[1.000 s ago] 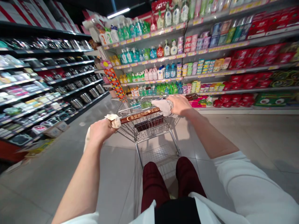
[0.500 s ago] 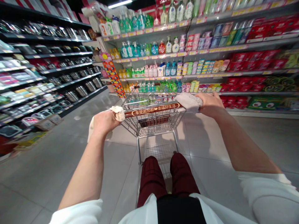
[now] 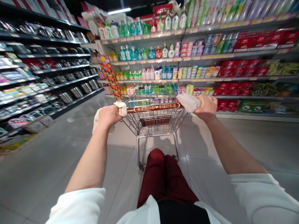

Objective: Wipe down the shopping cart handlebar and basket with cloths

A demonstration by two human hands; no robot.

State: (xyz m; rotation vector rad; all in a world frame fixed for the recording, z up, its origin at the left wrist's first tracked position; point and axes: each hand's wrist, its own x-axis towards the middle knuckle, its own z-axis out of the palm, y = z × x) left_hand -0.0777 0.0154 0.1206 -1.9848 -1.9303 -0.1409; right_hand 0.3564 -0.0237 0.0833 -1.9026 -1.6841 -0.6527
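While both arms were stretched forward, the left grip (image 3: 107, 115) was clamped on the left end of the handle bar (image 3: 154, 108) of the shopping cart (image 3: 155, 124), with a pale cloth (image 3: 121, 108) bunched between palm and bar and one corner hanging loose under the wrist. Right grip (image 3: 206, 104) was likewise closed over the right end of the bar, through a second cloth (image 3: 188, 102). The cart stood upright on the tiled floor (image 3: 46, 161), directly ahead of the person. A leg in dark red trousers (image 3: 161, 177) was just behind the cart's rear frame. Beyond the cart were shelves of bottles (image 3: 144, 53); left of it were shelves of metal pans (image 3: 70, 77). Whether anything lay in the basket could not be told through the wire. Judgement: the push should go best with both grips level at the bar ends and equally loaded, so the cart tracks straight. The cloths should be wrapped flat so neither slides along the bar. Short steps would keep the knee off the rear frame.
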